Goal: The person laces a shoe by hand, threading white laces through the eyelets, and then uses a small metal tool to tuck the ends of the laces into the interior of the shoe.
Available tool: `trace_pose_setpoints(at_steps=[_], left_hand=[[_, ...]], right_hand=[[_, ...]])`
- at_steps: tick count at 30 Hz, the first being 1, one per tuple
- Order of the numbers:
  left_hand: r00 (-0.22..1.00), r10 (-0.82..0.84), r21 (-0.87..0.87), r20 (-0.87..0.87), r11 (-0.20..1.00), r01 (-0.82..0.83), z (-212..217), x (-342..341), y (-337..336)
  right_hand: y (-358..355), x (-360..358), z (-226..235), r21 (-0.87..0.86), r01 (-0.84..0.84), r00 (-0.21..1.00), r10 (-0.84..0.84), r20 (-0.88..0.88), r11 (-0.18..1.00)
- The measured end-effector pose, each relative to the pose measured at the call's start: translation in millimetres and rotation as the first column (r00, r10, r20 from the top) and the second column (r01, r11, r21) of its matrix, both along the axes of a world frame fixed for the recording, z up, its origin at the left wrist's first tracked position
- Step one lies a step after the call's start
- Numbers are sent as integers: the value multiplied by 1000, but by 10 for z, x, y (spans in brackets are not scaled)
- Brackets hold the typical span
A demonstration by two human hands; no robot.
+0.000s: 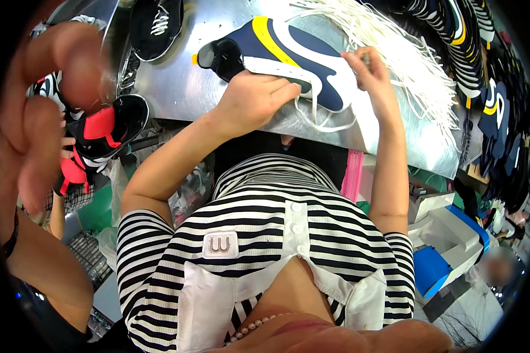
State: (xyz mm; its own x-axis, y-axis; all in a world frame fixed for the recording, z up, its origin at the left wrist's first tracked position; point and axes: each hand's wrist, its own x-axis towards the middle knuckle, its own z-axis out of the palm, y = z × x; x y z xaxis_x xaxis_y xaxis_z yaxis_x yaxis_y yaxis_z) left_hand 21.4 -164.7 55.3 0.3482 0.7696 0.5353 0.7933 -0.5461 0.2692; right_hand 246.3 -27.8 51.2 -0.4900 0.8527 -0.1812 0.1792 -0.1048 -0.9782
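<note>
A navy shoe upper [271,41] with white curved trim and a yellow stripe lies on the metal table in front of me. My left hand [253,97] is closed on its near edge, along the white eyelet strip. From that strip a white shoelace [335,127] hangs in a loop over the table's front edge. My right hand [371,73] is at the right end of the upper, thumb and fingers pinched together. What they pinch, if anything, is too small to make out.
Loose white shoelaces [403,70] lie heaped on the metal table [171,88] at the right. A black laced shoe [156,26] lies back left. Stacked uppers [462,59] stand far right. Another person's blurred hand [59,76] fills the left side, near black-and-red shoe pieces [100,126].
</note>
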Motion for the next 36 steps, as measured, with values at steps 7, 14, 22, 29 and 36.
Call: trace_pose_setpoints(at_steps=[7,14,22,29,36], left_hand=[[963,175,-307,204,946,-107,-66,-230,89],[746,409,-844,525,361,396,35,-525,257],[794,569,-977,215,128,172,-50,-383,315],[722,552,-902,416,155,402,-70,-319,407],[650,567,-804,506,582,119,-350,-429,384]], right_hand=[[-302,-208,-211,-13,98,944,-97,-316,995],[-328,-350,-315,133,279,951,-254,-178,951],[-453,-451,-338,130,223,957,-192,-218,966],[-501,-391,-391,98,268,952,-248,-181,958],[-587,-404,-309,-72,324,933,-332,-139,943]])
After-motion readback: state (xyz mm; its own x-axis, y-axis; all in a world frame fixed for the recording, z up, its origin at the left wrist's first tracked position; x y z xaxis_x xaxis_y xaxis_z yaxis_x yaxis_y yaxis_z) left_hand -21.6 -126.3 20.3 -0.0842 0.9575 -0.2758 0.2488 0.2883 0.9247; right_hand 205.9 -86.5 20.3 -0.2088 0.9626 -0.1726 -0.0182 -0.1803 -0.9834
